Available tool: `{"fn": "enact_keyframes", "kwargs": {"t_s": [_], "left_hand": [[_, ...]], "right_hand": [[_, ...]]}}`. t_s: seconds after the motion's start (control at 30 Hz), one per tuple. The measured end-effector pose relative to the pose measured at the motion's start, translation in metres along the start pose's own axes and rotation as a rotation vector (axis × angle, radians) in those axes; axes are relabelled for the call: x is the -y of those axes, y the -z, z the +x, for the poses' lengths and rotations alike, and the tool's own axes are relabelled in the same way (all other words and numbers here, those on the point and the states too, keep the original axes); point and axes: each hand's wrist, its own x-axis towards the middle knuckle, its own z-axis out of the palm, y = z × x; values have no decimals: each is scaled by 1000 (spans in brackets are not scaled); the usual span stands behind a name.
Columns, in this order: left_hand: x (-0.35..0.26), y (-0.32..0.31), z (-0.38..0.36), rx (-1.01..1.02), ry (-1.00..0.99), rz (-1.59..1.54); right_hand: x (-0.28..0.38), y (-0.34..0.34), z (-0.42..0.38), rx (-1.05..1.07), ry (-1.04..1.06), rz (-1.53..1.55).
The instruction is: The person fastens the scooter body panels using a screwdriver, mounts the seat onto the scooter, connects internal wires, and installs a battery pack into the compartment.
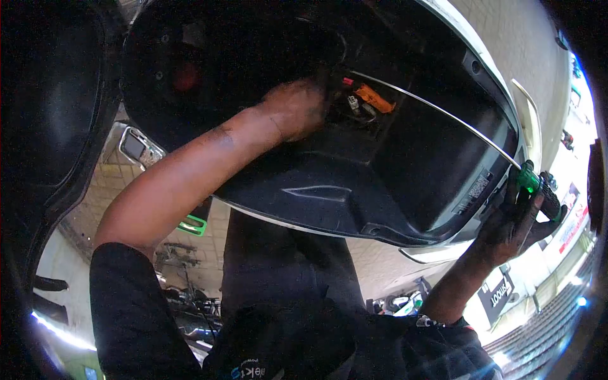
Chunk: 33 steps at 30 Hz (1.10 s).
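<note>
A dark scooter storage compartment (316,164) lies open in front of me. My left hand (296,109) reaches into it with fingers curled. The fingertips are lost in shadow, so what they hold cannot be made out. Just right of that hand is a recess with an orange wrapped piece (375,99) and pale wire connectors (354,105). My right hand (506,218) is at the compartment's right end, its fingers around the green and black handle of a long screwdriver (443,111). The thin shaft slants across the compartment, its far end near the recess.
The raised black seat (57,114) stands at the left. Light body panels (525,120) edge the compartment at the right. A phone-like device (134,149) and a bright green frame-shaped object (193,225) show below my left arm. Paved floor and other vehicles (402,303) are around.
</note>
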Motion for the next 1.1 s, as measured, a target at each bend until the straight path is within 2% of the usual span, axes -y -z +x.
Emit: {"fn": "enact_keyframes", "kwargs": {"t_s": [0.13,0.2,0.23,0.27,0.33,0.4,0.53,0.6,0.73,0.8,0.83,0.9,1.03,1.07,1.1], "left_hand": [[10,-8,5,42,-87,163],[11,-9,5,-16,-78,76],[10,-8,3,-17,-77,76],[9,-6,2,-7,-67,70],[4,0,0,-2,-54,63],[0,6,1,131,-21,89],[2,5,5,114,47,17],[-1,7,9,183,20,101],[-7,15,1,9,69,66],[-13,25,1,167,-51,278],[-12,24,8,152,-47,280],[-6,14,24,315,-107,505],[11,0,29,292,-146,577],[17,-4,29,231,-174,518],[18,-5,27,171,-205,458]], "right_hand": [[4,-2,3,18,64,-221],[6,-3,5,63,9,68],[12,-8,3,65,9,68],[20,-16,0,36,177,-316],[33,-22,1,54,247,-203],[47,-28,5,73,314,-77],[78,-41,15,176,425,-13],[93,-52,17,232,481,-8],[111,-70,24,337,516,10],[118,-80,25,376,545,-7],[122,-82,26,397,560,-11],[129,-79,28,443,583,-16],[136,-74,24,537,652,-6],[135,-76,22,544,690,-10],[130,-78,22,440,793,-165]]}}
